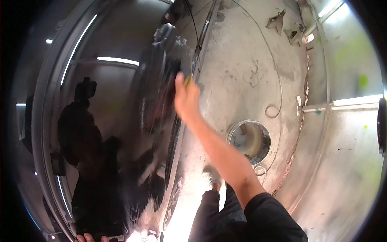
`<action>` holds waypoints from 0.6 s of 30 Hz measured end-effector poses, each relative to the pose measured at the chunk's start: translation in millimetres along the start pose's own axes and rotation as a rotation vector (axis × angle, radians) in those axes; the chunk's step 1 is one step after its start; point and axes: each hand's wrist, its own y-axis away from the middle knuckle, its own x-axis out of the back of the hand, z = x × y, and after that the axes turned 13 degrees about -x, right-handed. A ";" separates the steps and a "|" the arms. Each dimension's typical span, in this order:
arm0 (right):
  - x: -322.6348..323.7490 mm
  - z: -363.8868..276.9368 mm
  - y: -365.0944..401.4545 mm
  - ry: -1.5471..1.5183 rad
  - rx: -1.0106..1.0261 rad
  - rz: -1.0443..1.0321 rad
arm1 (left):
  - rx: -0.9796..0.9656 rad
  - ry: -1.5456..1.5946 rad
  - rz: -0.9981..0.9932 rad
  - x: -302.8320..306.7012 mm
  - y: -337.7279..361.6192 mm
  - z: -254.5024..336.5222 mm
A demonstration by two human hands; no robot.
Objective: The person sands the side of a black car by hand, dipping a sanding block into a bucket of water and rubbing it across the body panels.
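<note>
My right hand (186, 99) is at the lower edge of a glossy black car body panel (117, 88), its arm stretched out from the lower right. Its fingers are closed around a small yellow-green piece (188, 81), mostly hidden and blurred, so its kind does not show. Whitish wet streaks and suds (167, 34) cover the panel around and beyond this hand. At the bottom left, only the fingertips of my left hand (92, 238) show, lying side by side on the panel with nothing seen in them.
A round bucket (266, 137) with cloudy liquid stands on the concrete floor (238, 80) beside my right forearm. A thin hose or cable (279, 80) curves over the floor. Metal stands (276, 22) lie at the far right, near the stained wall (350, 133). My shoe (209, 178) is close to the panel.
</note>
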 end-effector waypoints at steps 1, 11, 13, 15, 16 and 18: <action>3.1 1.3 -26.2 -0.007 -0.024 0.013 | -0.006 -0.001 -0.011 0.5 0.6 0.7; 0.8 33.5 56.7 0.004 0.075 -0.029 | 0.249 0.076 0.045 -12.6 23.8 19.1; 7.8 14.8 -8.2 0.009 -0.114 -0.047 | -0.011 -0.035 -0.048 -8.3 15.2 2.6; 13.3 8.6 -18.7 0.045 -0.218 -0.084 | 0.003 -0.059 -0.076 -6.3 11.9 5.8; 14.7 6.2 -5.0 0.027 -0.255 -0.114 | 0.003 -0.068 -0.084 -5.5 12.6 6.3; 8.9 20.7 58.2 0.066 -0.161 -0.120 | -0.012 -0.076 -0.073 -9.1 16.5 3.0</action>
